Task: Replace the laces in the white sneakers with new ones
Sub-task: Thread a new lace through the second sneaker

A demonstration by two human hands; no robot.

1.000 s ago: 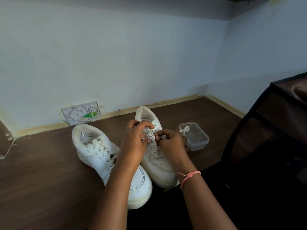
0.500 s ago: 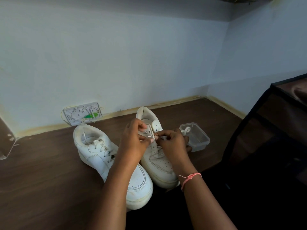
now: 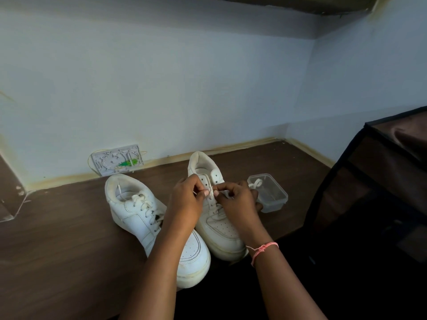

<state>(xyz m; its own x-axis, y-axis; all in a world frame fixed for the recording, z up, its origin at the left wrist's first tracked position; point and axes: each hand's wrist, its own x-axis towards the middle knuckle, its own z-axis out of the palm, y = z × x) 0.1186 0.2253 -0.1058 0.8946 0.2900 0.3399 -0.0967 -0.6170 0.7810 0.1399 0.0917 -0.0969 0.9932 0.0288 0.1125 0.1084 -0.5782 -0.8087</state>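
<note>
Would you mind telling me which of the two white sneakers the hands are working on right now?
The right-hand sneaker, beside the clear plastic container. Both hands pinch its lace over the eyelets; the left-hand sneaker lies untouched, laces crossed.

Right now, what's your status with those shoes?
Both hands, left and right, pinching lace on right sneaker. Left sneaker laced. Nothing in the way.

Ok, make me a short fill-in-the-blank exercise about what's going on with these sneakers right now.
1. Both hands, the left hand and the right hand, pinch a ____ over the right sneaker.
2. The clear plastic container sits to the ____ of that sneaker.
3. The left sneaker is laced and ____ by either hand.
4. A pink string bracelet is on the ____ wrist.

Missing words: lace; right; untouched; right
</note>
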